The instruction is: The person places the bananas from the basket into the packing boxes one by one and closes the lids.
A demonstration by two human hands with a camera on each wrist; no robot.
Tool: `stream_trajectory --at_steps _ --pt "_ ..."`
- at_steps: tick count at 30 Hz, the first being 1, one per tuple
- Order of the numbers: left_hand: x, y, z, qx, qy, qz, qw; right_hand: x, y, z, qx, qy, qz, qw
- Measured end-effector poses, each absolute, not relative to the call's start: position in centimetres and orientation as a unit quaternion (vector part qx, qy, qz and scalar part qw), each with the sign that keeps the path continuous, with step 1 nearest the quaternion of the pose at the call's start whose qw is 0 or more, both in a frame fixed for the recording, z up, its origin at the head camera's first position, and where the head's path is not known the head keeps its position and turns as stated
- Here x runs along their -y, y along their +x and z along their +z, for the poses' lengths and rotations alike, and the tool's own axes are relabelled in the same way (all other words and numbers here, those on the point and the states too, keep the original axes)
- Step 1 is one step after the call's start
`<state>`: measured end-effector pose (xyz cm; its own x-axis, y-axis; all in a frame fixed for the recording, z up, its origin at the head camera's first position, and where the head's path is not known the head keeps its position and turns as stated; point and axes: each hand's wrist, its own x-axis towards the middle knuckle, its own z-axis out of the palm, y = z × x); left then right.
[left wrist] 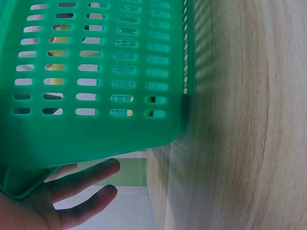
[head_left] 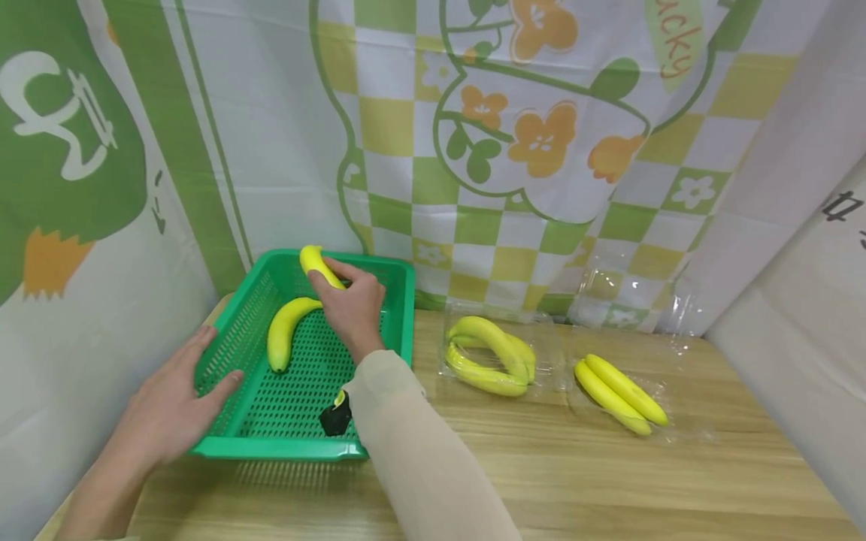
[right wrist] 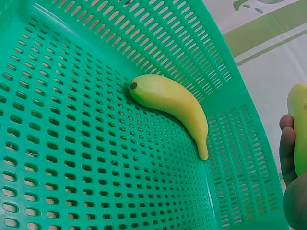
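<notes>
1. Right hand [head_left: 353, 297]: thumb and fingers clamped round a smooth yellow curved banana [head_left: 313, 259]. The held banana is raised over the far part of the basket, its free end projecting past the thumb.
2. Left hand [head_left: 176, 406]: fingers extended, thumb spread apart from them – the hand rests at the near left rim of the basket, with the thumb on the inner side. The two hands are well apart.
3. Between and below the hands: a green plastic basket [head_left: 284, 449], rectangular, with slotted walls and a perforated floor.
4. Just left of and below the right hand: a second yellow banana with a dark tip [head_left: 283, 334], lying curved on the basket floor.
5. Beside the right wrist and its beige sleeve [head_left: 426, 451]: a small black object [head_left: 336, 415], partly hidden; its nature cannot be told.
6. Right of the right hand: a group of curved yellow bananas [head_left: 490, 376] in a clear plastic package [head_left: 555, 361].
7. Farther right of that hand: two yellow bananas [head_left: 619, 394] side by side at clear plastic packaging [head_left: 679, 421] – all on a wood-grain table [head_left: 541, 481].
</notes>
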<state>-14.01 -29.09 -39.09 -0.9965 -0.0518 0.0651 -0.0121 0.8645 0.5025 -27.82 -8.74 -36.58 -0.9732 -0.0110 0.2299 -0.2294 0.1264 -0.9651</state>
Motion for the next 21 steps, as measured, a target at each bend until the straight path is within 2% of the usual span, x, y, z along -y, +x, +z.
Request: stream_trajectory --at_steps 21 --pt "29.08 -13.91 -39.09 0.965 0.016 -0.260 0.041 8.72 -27.81 -36.48 0.746 0.076 0.656 0.087"
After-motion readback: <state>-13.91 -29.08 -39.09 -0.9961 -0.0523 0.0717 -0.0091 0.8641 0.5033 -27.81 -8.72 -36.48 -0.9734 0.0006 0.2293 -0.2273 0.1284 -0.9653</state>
